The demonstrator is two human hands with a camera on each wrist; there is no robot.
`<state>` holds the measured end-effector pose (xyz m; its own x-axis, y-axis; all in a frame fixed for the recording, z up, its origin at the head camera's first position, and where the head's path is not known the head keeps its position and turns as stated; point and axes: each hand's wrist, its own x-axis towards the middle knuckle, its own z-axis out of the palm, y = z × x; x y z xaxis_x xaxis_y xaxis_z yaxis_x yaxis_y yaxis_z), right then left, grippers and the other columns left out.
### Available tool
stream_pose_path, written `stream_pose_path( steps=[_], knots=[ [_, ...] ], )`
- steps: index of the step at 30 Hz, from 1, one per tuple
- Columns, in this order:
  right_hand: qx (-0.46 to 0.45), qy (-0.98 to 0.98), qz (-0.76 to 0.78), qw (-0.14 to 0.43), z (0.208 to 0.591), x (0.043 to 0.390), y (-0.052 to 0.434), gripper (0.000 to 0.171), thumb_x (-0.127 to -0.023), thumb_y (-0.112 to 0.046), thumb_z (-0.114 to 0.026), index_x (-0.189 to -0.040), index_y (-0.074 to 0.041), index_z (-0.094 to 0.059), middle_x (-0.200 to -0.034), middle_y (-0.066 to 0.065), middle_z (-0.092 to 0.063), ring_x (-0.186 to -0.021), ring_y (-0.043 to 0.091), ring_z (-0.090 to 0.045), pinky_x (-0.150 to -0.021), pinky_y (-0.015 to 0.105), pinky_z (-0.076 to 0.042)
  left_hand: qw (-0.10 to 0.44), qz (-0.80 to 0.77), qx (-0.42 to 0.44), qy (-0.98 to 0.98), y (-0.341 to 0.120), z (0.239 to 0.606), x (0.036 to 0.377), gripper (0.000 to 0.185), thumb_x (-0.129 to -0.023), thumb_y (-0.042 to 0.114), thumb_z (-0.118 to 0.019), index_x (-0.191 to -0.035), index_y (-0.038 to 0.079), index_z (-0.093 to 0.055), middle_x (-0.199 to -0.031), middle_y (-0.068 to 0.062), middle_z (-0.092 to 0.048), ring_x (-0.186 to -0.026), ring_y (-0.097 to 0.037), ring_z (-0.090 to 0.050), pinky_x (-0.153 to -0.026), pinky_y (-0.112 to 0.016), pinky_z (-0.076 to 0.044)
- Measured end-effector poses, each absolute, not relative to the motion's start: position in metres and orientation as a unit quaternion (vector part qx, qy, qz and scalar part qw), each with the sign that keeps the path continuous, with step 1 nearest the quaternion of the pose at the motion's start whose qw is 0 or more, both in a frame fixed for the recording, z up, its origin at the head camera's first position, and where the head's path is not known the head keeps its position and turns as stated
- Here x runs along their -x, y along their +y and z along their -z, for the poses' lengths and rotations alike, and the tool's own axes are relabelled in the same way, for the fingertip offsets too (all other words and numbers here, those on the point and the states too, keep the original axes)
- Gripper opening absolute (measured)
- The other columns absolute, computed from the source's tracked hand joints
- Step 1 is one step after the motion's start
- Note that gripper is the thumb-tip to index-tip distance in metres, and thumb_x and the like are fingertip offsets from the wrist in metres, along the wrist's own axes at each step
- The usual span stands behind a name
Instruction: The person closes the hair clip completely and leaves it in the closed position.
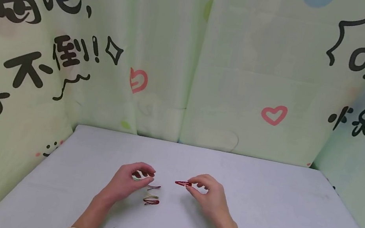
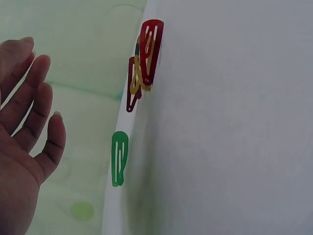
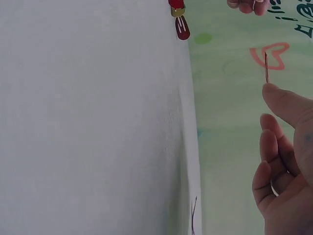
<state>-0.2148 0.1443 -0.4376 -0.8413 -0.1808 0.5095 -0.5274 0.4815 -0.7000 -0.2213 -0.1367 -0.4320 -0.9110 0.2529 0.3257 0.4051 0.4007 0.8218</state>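
Slim red clip (image 1: 183, 183), right hand (image 1: 207, 195) pinching

Red snap hair clip (image 1: 182, 183) was pinched at one end by right hand (image 1: 206, 197), held flat just above the table, free end pointing left. Green snap clip (image 2: 119, 157) lay flat under left hand (image 1: 129, 181). Nearby lay a small pile (image 1: 152, 196): dark-red, yellow & red clips, overlapping.

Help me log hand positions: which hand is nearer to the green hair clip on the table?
Left. The left hand hovers right over the green hair clip, fingers loosely curled above it. The right hand is off to the side, pinching a red hair clip.
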Motion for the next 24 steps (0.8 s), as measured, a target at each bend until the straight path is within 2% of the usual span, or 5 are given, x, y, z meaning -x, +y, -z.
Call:
stream_pose_path(
  steps=[8, 14, 17, 24],
  knots=[
    [-0.164, -0.859, -0.461, 0.149, 0.441, 0.219, 0.153, 0.023, -0.08, -0.003, -0.084, -0.092, -0.021, -0.078, -0.091, -0.014, -0.068, -0.086, 0.021, -0.062, -0.083, 0.044, -0.05, 0.08, 0.489, 0.187, -0.848, -0.156, 0.433, 0.225, 0.024, -0.089, 0.009, -0.078, -0.112, 0.007, -0.072, -0.102, 0.005, -0.071, -0.097, -0.018, -0.061, -0.086, -0.038, -0.05],
    [-0.132, -0.863, -0.472, 0.122, 0.443, 0.22, 0.16, 0.021, -0.081, -0.002, -0.083, -0.093, -0.019, -0.078, -0.094, -0.009, -0.067, -0.089, 0.019, -0.062, -0.09, 0.042, -0.052, 0.077, 0.468, 0.175, -0.863, -0.169, 0.434, 0.229, 0.027, -0.089, 0.009, -0.077, -0.115, 0.006, -0.071, -0.106, -0.002, -0.071, -0.1, -0.022, -0.061, -0.087, -0.04, -0.049],
    [-0.123, -0.866, -0.47, 0.12, 0.443, 0.221, 0.164, 0.021, -0.081, -0.002, -0.083, -0.092, -0.019, -0.078, -0.096, -0.008, -0.067, -0.091, 0.019, -0.063, -0.09, 0.041, -0.053, 0.071, 0.46, 0.17, -0.869, -0.174, 0.434, 0.231, 0.027, -0.09, 0.009, -0.077, -0.115, 0.006, -0.07, -0.107, -0.005, -0.071, -0.101, -0.022, -0.061, -0.088, -0.043, -0.049],
    [-0.117, -0.877, -0.448, 0.124, 0.445, 0.224, 0.173, 0.021, -0.08, -0.002, -0.084, -0.09, -0.019, -0.078, -0.095, -0.007, -0.067, -0.089, 0.02, -0.066, -0.085, 0.038, -0.054, 0.06, 0.435, 0.163, -0.883, -0.184, 0.435, 0.236, 0.026, -0.091, 0.011, -0.076, -0.117, 0.007, -0.07, -0.107, -0.002, -0.07, -0.103, -0.022, -0.06, -0.089, -0.045, -0.049]
  ],
)
